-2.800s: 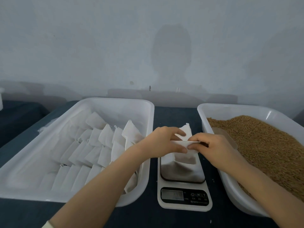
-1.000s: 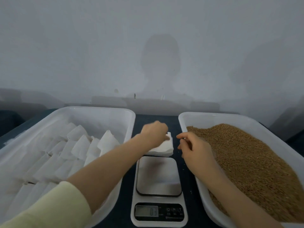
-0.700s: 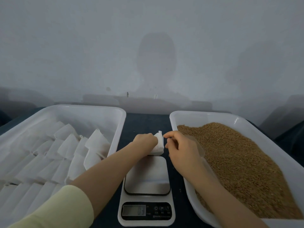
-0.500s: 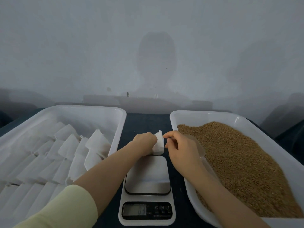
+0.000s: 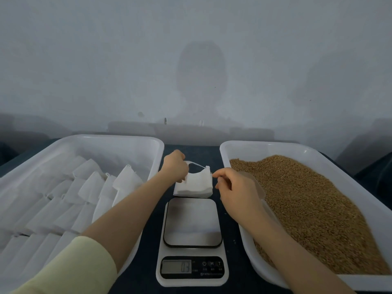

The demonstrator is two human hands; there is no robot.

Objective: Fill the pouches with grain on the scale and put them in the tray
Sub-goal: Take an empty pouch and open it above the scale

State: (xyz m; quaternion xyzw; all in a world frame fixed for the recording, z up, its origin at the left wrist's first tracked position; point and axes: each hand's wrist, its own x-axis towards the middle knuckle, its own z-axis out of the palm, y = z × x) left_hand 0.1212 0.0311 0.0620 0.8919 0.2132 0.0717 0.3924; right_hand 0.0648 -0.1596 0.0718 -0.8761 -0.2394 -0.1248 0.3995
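Note:
An empty white pouch (image 5: 194, 183) is held just above a small stack of pouches (image 5: 192, 193) behind the scale (image 5: 192, 230). My left hand (image 5: 175, 166) grips the pouch's left top edge. My right hand (image 5: 233, 187) pinches its right top corner. The mouth of the pouch gapes open between the two hands, with a thin string across it. The scale's platform is bare and its display (image 5: 176, 266) is lit. Filled white pouches (image 5: 89, 187) lie in rows in the left tray (image 5: 118, 139).
The right tray (image 5: 265, 145) holds a heap of brown grain (image 5: 307, 209). A translucent scoop (image 5: 257, 185) lies in the grain beside my right hand. Both trays flank the scale on a dark table (image 5: 148, 279); a grey wall stands behind.
The hands have pulled apart and the pouch's mouth now gapes between them; half a second ago it was squeezed flat. The view shifted slightly.

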